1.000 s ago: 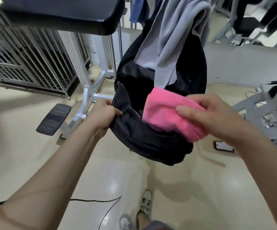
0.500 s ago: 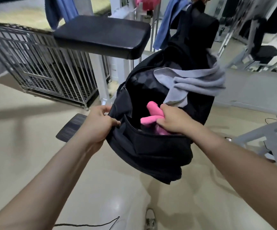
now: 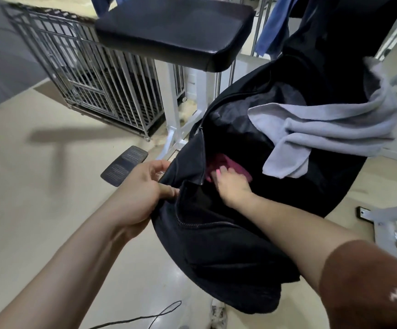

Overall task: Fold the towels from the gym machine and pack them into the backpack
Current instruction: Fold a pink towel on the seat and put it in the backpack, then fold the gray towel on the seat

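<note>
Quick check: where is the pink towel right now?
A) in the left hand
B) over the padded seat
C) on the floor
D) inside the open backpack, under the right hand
D: the pink towel lies inside the open backpack with the right hand on it; the left hand grips the backpack's rim.

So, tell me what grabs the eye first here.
A black backpack fills the centre, its mouth held open by the left hand at its left edge. Inside, the right hand reaches onto a bright pink towel, and a grey towel drapes over the upper right rim.
</note>
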